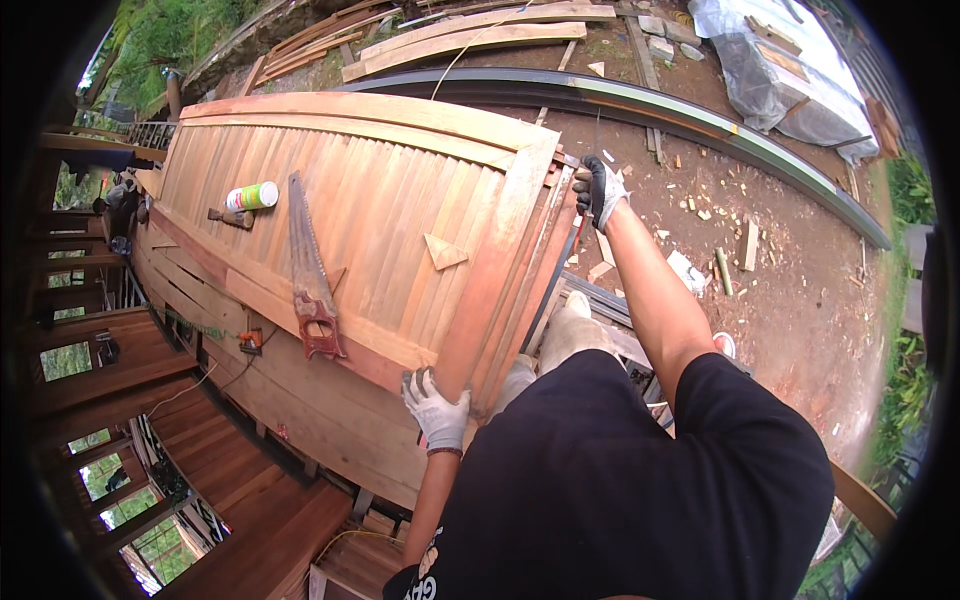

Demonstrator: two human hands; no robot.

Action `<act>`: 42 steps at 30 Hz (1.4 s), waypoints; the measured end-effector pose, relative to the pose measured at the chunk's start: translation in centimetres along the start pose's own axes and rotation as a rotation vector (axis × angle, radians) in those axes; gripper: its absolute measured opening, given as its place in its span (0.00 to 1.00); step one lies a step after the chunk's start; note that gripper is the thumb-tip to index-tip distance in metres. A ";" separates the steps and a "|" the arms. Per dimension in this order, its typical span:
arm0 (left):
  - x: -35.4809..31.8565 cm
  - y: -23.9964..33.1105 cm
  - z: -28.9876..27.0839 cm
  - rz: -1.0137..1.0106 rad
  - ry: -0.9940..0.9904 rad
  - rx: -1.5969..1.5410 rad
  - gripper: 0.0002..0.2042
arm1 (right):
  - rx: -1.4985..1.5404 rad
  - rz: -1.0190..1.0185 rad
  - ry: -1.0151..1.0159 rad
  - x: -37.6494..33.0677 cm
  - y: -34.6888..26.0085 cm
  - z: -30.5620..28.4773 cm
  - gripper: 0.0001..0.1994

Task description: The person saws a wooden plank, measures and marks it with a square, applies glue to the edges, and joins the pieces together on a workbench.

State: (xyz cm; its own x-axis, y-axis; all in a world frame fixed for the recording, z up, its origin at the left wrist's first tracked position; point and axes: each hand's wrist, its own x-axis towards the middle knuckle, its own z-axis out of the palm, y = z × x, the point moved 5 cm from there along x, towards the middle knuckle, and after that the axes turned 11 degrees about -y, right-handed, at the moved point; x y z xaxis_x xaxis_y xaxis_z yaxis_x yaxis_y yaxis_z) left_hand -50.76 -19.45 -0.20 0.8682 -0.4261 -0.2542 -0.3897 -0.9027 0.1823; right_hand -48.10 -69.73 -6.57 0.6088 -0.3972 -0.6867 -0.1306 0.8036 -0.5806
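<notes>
Currently, the left hand [437, 410], in a pale glove, lies over the near right corner of a louvered wooden panel [385, 215], its fingers slightly apart and bent toward the wood rather than closed into a fist. The palm sits by the panel's end; how hard it presses cannot be told. The right hand [602, 192], in a grey-and-black glove, is at the far right corner, well apart from the left. Its fingers are bent and close together beside the end of the panel, but the palm side is hidden, so whether they are clamped on something cannot be told. Just below them a slim dark and red piece [577, 237] runs along the end; its kind is unclear.

The panel lies flat between the hands and the far left, with more wooden layers showing at its right end. On its slats lie a handsaw [307, 262] with a reddish-brown handle pointing to the near side, a white and green can [252, 196] on its side, a small brown tool [236, 218] beside the can, and a triangular wood offcut [444, 252] to the right. An orange tool [251, 341] rests on the planks [300, 410] at near left. Beyond the panel, a long dark beam [620, 98] stretches across the ground.
</notes>
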 end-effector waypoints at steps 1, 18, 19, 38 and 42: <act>0.0 -0.1 0.0 -0.002 -0.006 -0.013 0.42 | -0.077 -0.022 -0.003 0.0 0.0 0.3 0.13; -0.3 -0.1 -0.2 -0.217 -0.133 -0.130 0.43 | -0.085 -0.158 -0.100 4.0 1.2 2.6 0.02; -0.2 0.0 -0.2 -0.208 -0.132 -0.130 0.43 | -0.051 -0.175 -0.124 4.3 1.3 2.3 0.01; -0.1 0.5 -0.9 -0.222 -0.146 -0.191 0.42 | -0.146 -0.145 -0.108 3.1 0.5 3.2 0.10; -0.1 0.4 -1.0 -0.216 -0.148 -0.193 0.41 | -0.126 -0.133 -0.152 4.3 1.1 2.5 0.29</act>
State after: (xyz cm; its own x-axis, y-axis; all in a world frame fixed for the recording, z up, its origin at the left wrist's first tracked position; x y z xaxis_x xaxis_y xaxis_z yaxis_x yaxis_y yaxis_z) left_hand -50.73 -19.68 0.81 0.8646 -0.2430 -0.4397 -0.1238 -0.9513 0.2822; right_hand -43.63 -69.46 -9.03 0.7368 -0.4167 -0.5324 -0.1325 0.6832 -0.7181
